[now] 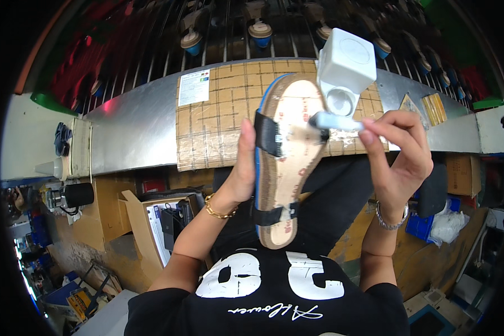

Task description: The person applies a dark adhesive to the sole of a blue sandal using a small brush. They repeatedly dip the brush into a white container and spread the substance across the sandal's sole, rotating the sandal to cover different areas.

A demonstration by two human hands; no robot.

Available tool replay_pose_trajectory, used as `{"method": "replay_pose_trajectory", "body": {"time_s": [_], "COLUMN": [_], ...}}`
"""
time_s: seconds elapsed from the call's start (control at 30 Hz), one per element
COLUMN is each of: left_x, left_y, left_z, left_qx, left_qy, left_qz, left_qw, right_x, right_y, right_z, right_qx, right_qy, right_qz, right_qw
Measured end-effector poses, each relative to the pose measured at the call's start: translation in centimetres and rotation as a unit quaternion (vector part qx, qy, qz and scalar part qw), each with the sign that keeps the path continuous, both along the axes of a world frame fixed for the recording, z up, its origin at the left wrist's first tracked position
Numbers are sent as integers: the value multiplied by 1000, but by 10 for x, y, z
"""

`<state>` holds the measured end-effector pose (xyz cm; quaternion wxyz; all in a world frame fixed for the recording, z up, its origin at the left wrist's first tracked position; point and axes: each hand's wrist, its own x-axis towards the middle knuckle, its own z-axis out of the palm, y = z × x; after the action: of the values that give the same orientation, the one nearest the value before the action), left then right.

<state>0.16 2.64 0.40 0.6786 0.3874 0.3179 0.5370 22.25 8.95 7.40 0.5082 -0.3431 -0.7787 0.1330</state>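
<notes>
Sandal [288, 173] partly hides cardboard [221, 131], its toe near a white container [351, 56].

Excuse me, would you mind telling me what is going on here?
A person's left hand holds a black-strapped sandal by its side, top facing the camera. The right hand pinches a small pale tool, blurred, its tip over the sandal's front part. A white container is beside the toe end, with cardboard on the metal surface behind.
</notes>
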Motion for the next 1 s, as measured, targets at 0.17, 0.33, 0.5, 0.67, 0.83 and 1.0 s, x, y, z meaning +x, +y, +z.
{"method": "replay_pose_trajectory", "body": {"time_s": [0.17,0.33,0.5,0.67,0.83,1.0], "left_x": [16,16,16,16,19,24], "left_y": [-7,-12,-15,-16,-16,-13], "left_z": [21,27,31,37,34,37], "left_qx": [5,39,67,67,39,-2], "left_qy": [22,65,94,104,16,-9], "left_qz": [58,48,45,47,30,63], "left_qw": [998,996,992,991,999,998], "right_x": [-17,-24,-17,-12,-6,-7], "right_y": [-14,-8,-8,-8,-5,11], "right_z": [5,12,13,15,20,19], "right_qx": [-47,-3,31,7,-29,-95], "right_qy": [16,14,39,29,-10,27], "right_qz": [58,7,54,84,156,225], "right_qw": [997,1000,997,996,987,969]}}
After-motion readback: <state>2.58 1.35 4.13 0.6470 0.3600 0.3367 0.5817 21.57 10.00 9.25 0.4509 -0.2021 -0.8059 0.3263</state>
